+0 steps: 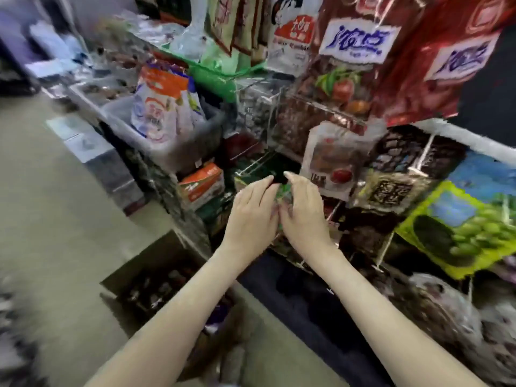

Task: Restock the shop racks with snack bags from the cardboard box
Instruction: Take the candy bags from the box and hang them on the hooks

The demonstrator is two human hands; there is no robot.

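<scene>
My left hand (252,216) and my right hand (303,213) are held together in front of the shop rack, both gripping a small green snack bag (284,192) that shows only between the fingers. They are at a clear wire rack compartment (262,169) low on the shelving. The open cardboard box (156,277) stands on the floor below my left forearm, with dark snack bags inside. The whole view is blurred by motion.
Large red bags (349,60) hang above the rack. A grey bin (167,143) with white and orange bags stands to the left. A green-and-yellow bag (460,233) and dark packets hang on the right. Beige floor (55,219) lies at left.
</scene>
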